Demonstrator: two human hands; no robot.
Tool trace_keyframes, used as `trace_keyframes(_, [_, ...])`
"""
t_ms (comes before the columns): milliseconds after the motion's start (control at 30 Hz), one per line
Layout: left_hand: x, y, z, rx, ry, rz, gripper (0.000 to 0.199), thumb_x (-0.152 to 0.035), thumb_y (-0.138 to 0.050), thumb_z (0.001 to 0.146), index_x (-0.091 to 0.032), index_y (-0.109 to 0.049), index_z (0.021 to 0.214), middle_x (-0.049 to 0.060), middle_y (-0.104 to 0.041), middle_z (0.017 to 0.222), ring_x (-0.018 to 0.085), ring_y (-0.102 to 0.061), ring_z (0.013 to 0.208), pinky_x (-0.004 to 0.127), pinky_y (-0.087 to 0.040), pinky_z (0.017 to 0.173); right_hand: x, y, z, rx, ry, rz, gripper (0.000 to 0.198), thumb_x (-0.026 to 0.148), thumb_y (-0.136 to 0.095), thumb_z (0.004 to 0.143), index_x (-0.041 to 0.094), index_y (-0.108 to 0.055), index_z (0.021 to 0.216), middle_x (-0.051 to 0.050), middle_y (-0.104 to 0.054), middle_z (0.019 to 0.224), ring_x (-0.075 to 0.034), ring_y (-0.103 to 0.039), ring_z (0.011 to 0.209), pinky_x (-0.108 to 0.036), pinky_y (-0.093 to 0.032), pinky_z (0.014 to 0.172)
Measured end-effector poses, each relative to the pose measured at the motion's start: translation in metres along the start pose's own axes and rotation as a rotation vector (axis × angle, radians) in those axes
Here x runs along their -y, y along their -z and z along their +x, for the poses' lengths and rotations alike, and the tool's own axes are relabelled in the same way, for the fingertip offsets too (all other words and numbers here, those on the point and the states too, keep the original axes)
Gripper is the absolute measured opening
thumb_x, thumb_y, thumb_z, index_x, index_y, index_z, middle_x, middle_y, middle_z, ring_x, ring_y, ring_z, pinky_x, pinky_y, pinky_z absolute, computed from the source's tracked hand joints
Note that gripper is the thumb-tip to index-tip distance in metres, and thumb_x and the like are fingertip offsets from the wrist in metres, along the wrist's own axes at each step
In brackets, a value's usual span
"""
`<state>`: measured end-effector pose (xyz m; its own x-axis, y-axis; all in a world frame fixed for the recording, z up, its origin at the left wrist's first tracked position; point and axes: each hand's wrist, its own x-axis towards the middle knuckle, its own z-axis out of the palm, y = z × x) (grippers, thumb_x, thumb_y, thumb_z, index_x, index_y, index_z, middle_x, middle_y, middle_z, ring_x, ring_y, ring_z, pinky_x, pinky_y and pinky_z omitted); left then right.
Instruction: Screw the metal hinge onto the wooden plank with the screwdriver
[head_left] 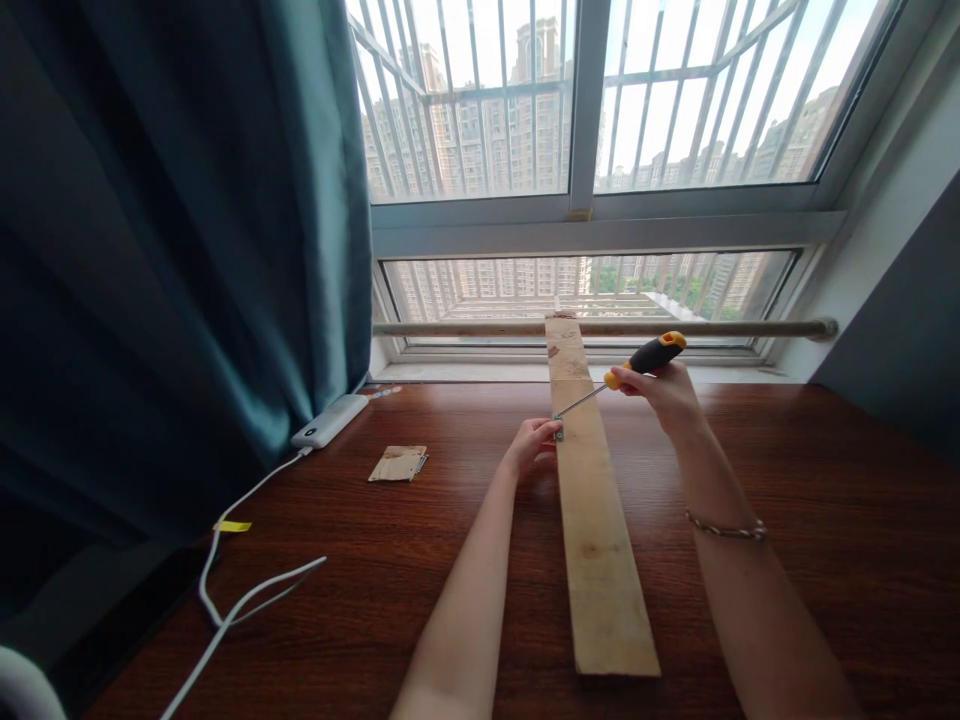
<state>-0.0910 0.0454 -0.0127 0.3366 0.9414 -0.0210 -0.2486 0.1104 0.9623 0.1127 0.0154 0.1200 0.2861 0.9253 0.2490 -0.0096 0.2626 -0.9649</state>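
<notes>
A long wooden board (600, 540) lies on the brown table, its far end reaching toward the window. At its left edge sits a small metal bracket (558, 430), pinched against the wood by the fingers of my left hand (531, 444). My right hand (666, 392) grips a screwdriver (654, 354) with a black and yellow handle. The screwdriver's shaft slants down to the left, and its tip meets the bracket's area. Whether a screw sits under the tip is too small to tell.
Left of the board, a cardboard piece (397, 463) lies with small metal bits at its edge. A white power bank (330, 421) with a white cable (247, 598) rests near the blue curtain (247, 220). A rail (675, 328) crosses before the window.
</notes>
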Motion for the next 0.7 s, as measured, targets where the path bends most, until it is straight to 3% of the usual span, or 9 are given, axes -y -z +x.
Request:
trace_keyframes(200, [0.003,-0.011,0.003,-0.132,-0.094,0.032,0.028,-0.040,-0.066,0.062,-0.013,-0.064,0.065,0.005,-0.061,0.066,0.013,-0.054,0.060,0.024,-0.044,0.057,-0.002,-0.003,-0.001,-0.001,0.022,-0.046,0.035,0.033,-0.085,0.047,0.010,-0.067,0.066,-0.004,-0.068,0.062,-0.015,-0.062,0.051,-0.026,-0.055,0.049])
trace_keyframes(300, [0.004,-0.015,0.003,-0.184,-0.107,0.043,0.026,-0.039,-0.063,0.062,-0.014,-0.059,0.061,0.002,-0.057,0.061,0.011,-0.050,0.057,0.022,-0.042,0.054,0.000,-0.005,-0.003,0.009,0.041,-0.103,0.033,0.033,-0.084,0.048,0.011,-0.066,0.064,-0.005,-0.067,0.060,-0.015,-0.061,0.049,-0.024,-0.051,0.042])
trace_keyframes(433, [0.008,-0.015,0.005,-0.187,-0.084,0.052,0.025,-0.039,-0.060,0.062,-0.015,-0.058,0.064,0.003,-0.057,0.065,0.011,-0.051,0.057,0.022,-0.041,0.051,0.006,-0.010,-0.009,0.109,0.057,-0.068,0.029,0.032,-0.082,0.051,0.011,-0.068,0.065,-0.004,-0.066,0.059,-0.011,-0.055,0.043,-0.020,-0.043,0.036])
trace_keyframes(567, [0.011,-0.014,0.006,-0.155,-0.002,0.023,0.028,-0.043,-0.057,0.063,-0.015,-0.059,0.069,0.004,-0.058,0.066,0.012,-0.052,0.054,0.022,-0.039,0.047,0.012,-0.013,-0.014,0.183,0.026,0.036,0.030,0.032,-0.082,0.050,0.011,-0.069,0.068,-0.005,-0.069,0.068,-0.009,-0.053,0.044,-0.021,-0.046,0.039])
trace_keyframes(700, [0.011,-0.017,0.005,-0.152,-0.016,0.013,0.028,-0.043,-0.058,0.061,-0.015,-0.057,0.067,0.002,-0.055,0.061,0.011,-0.050,0.051,0.022,-0.037,0.046,0.018,-0.008,-0.018,0.272,-0.013,0.069,0.033,0.031,-0.085,0.047,0.013,-0.066,0.068,-0.007,-0.071,0.078,-0.012,-0.061,0.053,-0.026,-0.055,0.049])
